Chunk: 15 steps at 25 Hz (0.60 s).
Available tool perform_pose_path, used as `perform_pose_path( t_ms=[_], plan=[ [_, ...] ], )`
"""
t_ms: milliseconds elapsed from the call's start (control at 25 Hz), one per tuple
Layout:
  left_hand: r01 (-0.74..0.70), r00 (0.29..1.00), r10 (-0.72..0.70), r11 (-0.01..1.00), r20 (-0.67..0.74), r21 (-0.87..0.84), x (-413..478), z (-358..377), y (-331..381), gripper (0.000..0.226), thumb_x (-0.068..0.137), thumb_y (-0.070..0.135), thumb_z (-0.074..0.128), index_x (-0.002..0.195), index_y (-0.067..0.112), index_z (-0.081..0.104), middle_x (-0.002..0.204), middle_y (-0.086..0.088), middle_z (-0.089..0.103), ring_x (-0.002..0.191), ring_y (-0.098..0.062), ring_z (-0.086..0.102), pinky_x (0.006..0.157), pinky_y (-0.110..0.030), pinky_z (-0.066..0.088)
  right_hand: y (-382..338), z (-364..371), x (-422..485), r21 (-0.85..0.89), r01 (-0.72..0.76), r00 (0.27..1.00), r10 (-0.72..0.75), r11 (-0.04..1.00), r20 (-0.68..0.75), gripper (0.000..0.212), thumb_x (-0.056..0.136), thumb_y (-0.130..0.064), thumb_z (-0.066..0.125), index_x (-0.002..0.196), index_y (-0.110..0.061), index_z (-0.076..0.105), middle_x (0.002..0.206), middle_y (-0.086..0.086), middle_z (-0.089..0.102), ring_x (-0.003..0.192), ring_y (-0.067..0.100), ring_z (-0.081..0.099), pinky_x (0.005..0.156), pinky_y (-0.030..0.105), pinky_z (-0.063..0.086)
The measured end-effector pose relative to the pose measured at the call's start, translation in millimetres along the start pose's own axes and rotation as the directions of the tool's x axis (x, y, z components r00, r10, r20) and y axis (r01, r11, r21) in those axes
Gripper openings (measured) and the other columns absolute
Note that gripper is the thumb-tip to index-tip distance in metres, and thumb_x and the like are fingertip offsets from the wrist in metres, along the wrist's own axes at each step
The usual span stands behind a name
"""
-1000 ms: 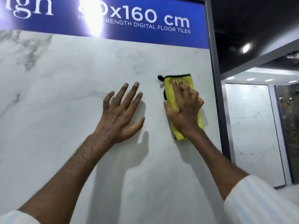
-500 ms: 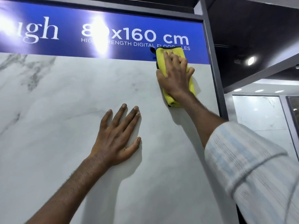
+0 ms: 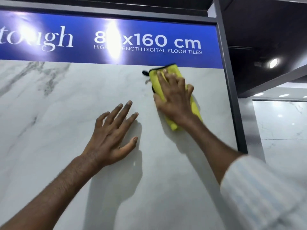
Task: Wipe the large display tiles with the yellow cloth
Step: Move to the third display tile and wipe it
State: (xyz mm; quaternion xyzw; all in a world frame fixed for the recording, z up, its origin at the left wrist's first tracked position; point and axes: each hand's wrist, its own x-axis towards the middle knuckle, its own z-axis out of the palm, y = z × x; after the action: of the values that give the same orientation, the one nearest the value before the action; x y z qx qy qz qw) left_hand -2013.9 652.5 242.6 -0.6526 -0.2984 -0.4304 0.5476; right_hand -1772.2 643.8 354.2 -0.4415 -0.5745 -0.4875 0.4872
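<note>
Under my right hand (image 3: pixel 174 100) the yellow cloth (image 3: pixel 154 80) lies pressed flat on the large display tile (image 3: pixel 49 123), its top edge just below the blue banner (image 3: pixel 149 25). My fingers lie fairly straight across it. Beside it, lower left, my left hand (image 3: pixel 113 135) rests spread on the tile, holding nothing.

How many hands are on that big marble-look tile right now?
2. The left hand rests flat, fingers spread, on the bare tile; the right hand presses the yellow cloth against it near the top right, just under the blue sign.
</note>
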Motion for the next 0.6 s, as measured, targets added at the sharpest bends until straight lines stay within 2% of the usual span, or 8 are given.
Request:
perform_pose_path(
  t_ms=[80,160,320,360,520,600],
  plan=[
    [-0.046,0.998,0.044,0.999,0.045,0.028,-15,8,-8,0.075,0.099,0.055,0.042,0.164,0.017,0.036,0.175,-0.007,0.019,0.161,-0.031,0.020,0.123,-0.056,0.027,-4,-5,46,0.019,-0.048,0.998,0.047,0.999,0.052,0.072,0.098,-0.049,0.047,0.163,-0.030,0.024,0.169,-0.004,0.024,0.147,0.026,0.024,0.108,0.056,0.029],
    [-0.072,0.997,0.070,0.996,0.032,0.059,-26,17,-10,0.073,0.101,0.053,0.040,0.164,0.015,0.034,0.174,-0.010,0.022,0.161,-0.033,0.018,0.125,-0.059,0.025,-12,-3,57,0.001,-0.078,0.996,0.078,0.997,0.052,0.072,0.100,-0.050,0.045,0.164,-0.029,0.021,0.171,-0.004,0.019,0.150,0.026,0.021,0.110,0.058,0.027],
    [-0.067,0.997,0.069,0.996,-0.029,0.059,-26,23,-9,0.073,0.101,0.052,0.040,0.163,0.014,0.036,0.173,-0.012,0.024,0.161,-0.034,0.020,0.126,-0.060,0.023,-26,10,-16,-0.050,0.055,0.999,-0.055,0.997,-0.002,0.075,0.094,-0.053,0.040,0.163,-0.027,0.027,0.169,-0.003,0.025,0.146,0.025,0.026,0.104,0.056,0.031],
    [-0.068,0.997,0.069,0.997,-0.037,0.048,-26,24,-10,0.073,0.101,0.052,0.040,0.163,0.013,0.037,0.173,-0.012,0.024,0.161,-0.034,0.020,0.126,-0.060,0.022,-31,13,-44,-0.059,0.050,0.998,-0.051,0.997,-0.027,0.075,0.093,-0.053,0.041,0.162,-0.027,0.030,0.169,-0.002,0.027,0.146,0.025,0.027,0.102,0.055,0.031],
    [-0.061,0.997,0.062,0.998,-0.053,0.023,-27,28,-9,0.074,0.102,0.053,0.039,0.163,0.012,0.035,0.173,-0.013,0.023,0.161,-0.035,0.020,0.126,-0.059,0.021,-59,18,-152,-0.032,-0.165,0.982,0.161,0.986,-0.095,0.075,0.092,-0.052,0.048,0.162,-0.027,0.033,0.168,-0.004,0.030,0.148,0.023,0.030,0.106,0.055,0.030],
    [-0.063,0.996,0.063,0.998,-0.065,0.003,-28,31,-8,0.073,0.104,0.053,0.037,0.164,0.011,0.033,0.173,-0.015,0.022,0.161,-0.036,0.018,0.127,-0.059,0.020,-66,21,-173,-0.040,-0.209,0.974,0.204,0.977,-0.098,0.075,0.091,-0.051,0.049,0.161,-0.026,0.036,0.166,-0.002,0.034,0.145,0.025,0.032,0.106,0.059,0.034]
  ],
)
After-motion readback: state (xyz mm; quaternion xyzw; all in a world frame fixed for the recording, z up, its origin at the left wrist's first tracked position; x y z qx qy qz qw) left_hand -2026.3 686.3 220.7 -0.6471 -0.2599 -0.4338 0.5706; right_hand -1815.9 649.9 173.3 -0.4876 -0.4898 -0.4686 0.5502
